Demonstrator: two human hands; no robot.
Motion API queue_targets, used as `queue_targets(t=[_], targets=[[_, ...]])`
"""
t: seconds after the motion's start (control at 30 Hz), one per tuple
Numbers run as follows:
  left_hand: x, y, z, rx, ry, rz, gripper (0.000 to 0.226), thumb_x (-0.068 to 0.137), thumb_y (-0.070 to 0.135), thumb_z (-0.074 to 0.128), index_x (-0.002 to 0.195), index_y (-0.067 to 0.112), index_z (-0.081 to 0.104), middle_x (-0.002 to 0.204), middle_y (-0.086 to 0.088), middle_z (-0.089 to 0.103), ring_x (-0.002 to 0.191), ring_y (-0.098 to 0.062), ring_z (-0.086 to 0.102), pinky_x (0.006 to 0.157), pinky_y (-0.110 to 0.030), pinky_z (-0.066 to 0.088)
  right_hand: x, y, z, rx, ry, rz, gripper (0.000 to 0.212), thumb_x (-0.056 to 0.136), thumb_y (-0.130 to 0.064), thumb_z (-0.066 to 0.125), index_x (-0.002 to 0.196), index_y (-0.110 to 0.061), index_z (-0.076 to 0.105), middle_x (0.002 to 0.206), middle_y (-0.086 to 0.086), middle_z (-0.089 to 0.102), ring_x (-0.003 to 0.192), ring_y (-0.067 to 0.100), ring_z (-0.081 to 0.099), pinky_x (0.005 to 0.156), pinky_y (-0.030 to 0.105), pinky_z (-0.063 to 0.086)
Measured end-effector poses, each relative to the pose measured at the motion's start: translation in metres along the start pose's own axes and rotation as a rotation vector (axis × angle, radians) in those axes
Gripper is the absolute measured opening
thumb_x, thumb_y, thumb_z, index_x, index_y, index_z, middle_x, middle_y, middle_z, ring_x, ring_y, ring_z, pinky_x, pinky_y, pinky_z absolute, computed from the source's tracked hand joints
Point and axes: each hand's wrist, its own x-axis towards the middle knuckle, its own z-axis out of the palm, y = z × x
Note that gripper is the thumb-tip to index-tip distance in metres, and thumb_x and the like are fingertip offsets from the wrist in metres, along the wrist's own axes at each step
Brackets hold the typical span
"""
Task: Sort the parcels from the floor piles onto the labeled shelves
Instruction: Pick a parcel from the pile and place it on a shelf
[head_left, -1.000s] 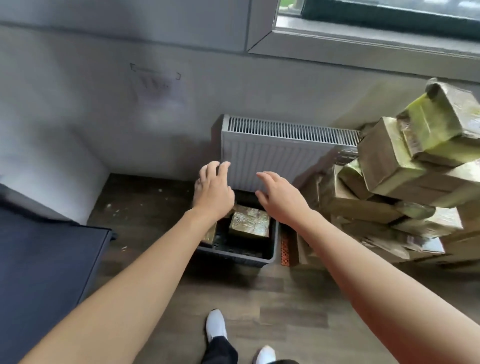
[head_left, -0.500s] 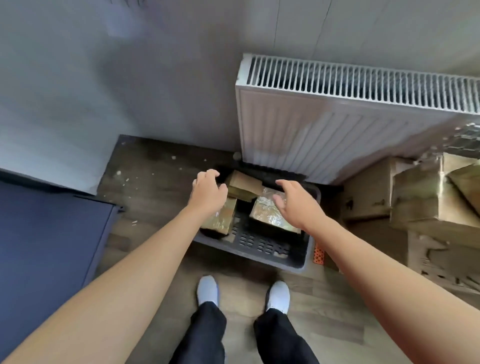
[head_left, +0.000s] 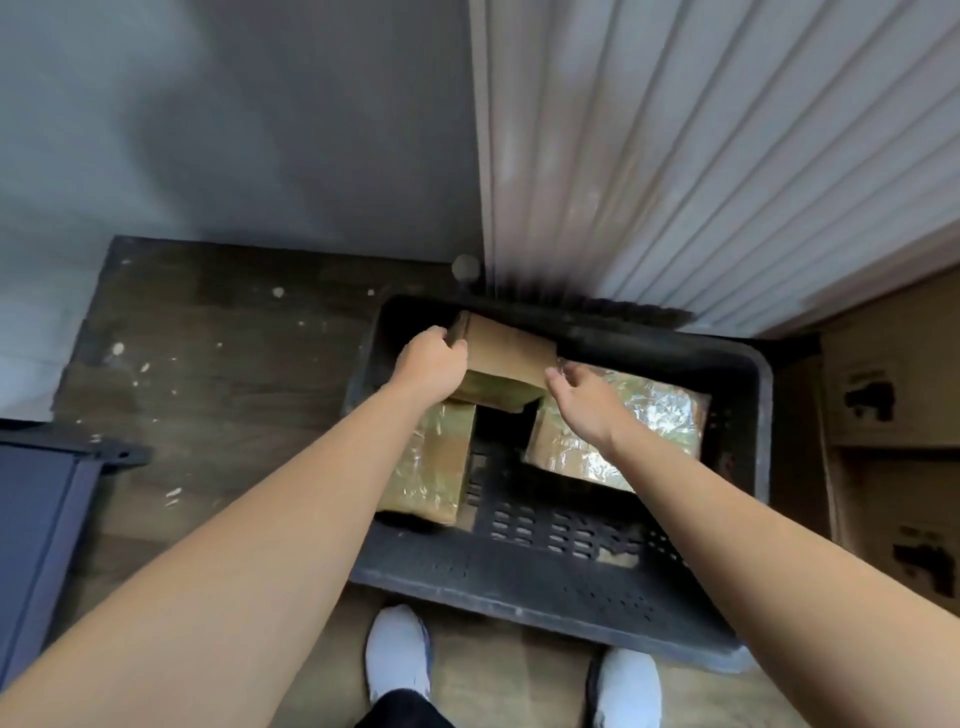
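One brown parcel lies across the far ends of two film-wrapped ones in a black crate on the floor, below a white radiator, as my head camera looks down. My left grip curls round the left end of the brown parcel. My right grip hovers at that parcel's right corner, fingers loosely spread and holding nothing; from my feed I cannot tell whether the fingertips touch the cardboard.

The left parcel sits against the crate's left wall, partly under my left forearm. The right parcel lies flat on the slotted bottom, beneath my right wrist, with a dark gap between the two. Printed cardboard boxes stand just right of the crate. Two white shoes show at the bottom edge, toes near the crate's front wall. A dark cabinet edges in at far left.
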Motion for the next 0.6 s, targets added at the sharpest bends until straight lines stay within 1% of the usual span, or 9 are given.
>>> queue_targets(t=[0.07,0.13,0.2,0.23,0.3,0.37,0.43,0.5,0.6], targets=[[0.010,-0.008,0.009,-0.024,-0.011,-0.007,0.053,0.103,0.031,0.041,0.152,0.015,0.033,0.153,-0.006,0.040,0.130,-0.027,0.047,0.106,-0.038,0.041,0.013,0.005,0.011,0.102,0.013,0.051,0.054,0.104,-0.036,0.041,0.147,-0.002,0.038,0.149,0.014,0.044,0.138,0.031,0.041,0.111,0.033,0.030],[0.006,-0.014,0.016,-0.121,0.025,-0.016,0.048,0.102,0.025,0.045,0.149,0.017,0.039,0.144,-0.004,0.047,0.108,-0.019,0.056,0.086,-0.031,0.045,0.016,0.010,0.018,0.228,0.030,0.114,0.060,0.101,-0.040,0.045,0.149,-0.006,0.035,0.148,0.013,0.045,0.134,0.031,0.045,0.113,0.040,0.035],[-0.007,-0.016,0.020,-0.245,0.060,-0.046,0.044,0.099,0.021,0.049,0.143,0.017,0.043,0.135,-0.004,0.051,0.096,-0.015,0.054,0.075,-0.029,0.044,0.008,0.015,0.019,0.340,0.010,0.193,0.063,0.099,-0.041,0.048,0.151,-0.008,0.032,0.145,0.006,0.044,0.129,0.028,0.048,0.110,0.044,0.040],[-0.016,-0.018,0.021,-0.320,0.065,-0.065,0.044,0.098,0.020,0.051,0.141,0.017,0.043,0.130,-0.003,0.052,0.094,-0.014,0.053,0.077,-0.030,0.048,0.000,0.016,0.018,0.375,-0.009,0.213,0.061,0.100,-0.040,0.049,0.149,-0.008,0.034,0.139,0.002,0.046,0.123,0.026,0.050,0.108,0.044,0.043],[-0.037,-0.019,0.018,-0.451,0.069,-0.091,0.047,0.097,0.024,0.052,0.142,0.021,0.040,0.121,0.001,0.054,0.099,-0.015,0.055,0.091,-0.037,0.051,-0.020,0.016,0.016,0.416,-0.027,0.209,0.050,0.100,-0.037,0.050,0.142,-0.012,0.044,0.123,-0.001,0.052,0.111,0.021,0.053,0.103,0.043,0.047],[-0.056,-0.017,0.009,-0.532,0.042,-0.128,0.048,0.097,0.034,0.051,0.143,0.031,0.039,0.127,0.002,0.053,0.111,-0.020,0.055,0.098,-0.043,0.050,-0.042,0.011,0.009,0.406,0.018,0.162,0.039,0.099,-0.035,0.053,0.132,-0.015,0.049,0.114,-0.001,0.056,0.106,0.020,0.056,0.098,0.043,0.050],[-0.075,-0.011,-0.004,-0.621,-0.005,-0.170,0.040,0.097,0.047,0.047,0.135,0.034,0.045,0.128,0.001,0.055,0.110,-0.020,0.057,0.095,-0.044,0.052,-0.062,0.005,0.001,0.363,0.059,0.098,0.026,0.098,-0.031,0.054,0.120,-0.017,0.050,0.107,-0.001,0.057,0.102,0.021,0.058,0.095,0.046,0.051],[-0.095,-0.003,-0.017,-0.739,-0.028,-0.205,0.036,0.097,0.055,0.045,0.123,0.030,0.050,0.118,0.001,0.061,0.102,-0.016,0.061,0.086,-0.041,0.055,-0.083,-0.001,-0.008,0.306,0.086,0.018,0.012,0.097,-0.027,0.055,0.107,-0.022,0.050,0.102,-0.009,0.056,0.098,0.020,0.059,0.093,0.046,0.051],[-0.127,0.007,-0.029,-0.821,0.036,-0.198,0.028,0.096,0.044,0.056,0.114,0.025,0.047,0.113,0.000,0.057,0.101,-0.015,0.058,0.087,-0.042,0.054,-0.113,-0.013,-0.023,0.252,0.113,-0.068,0.011,0.096,-0.023,0.059,0.095,-0.028,0.050,0.102,-0.015,0.057,0.097,0.018,0.061,0.092,0.047,0.052]])
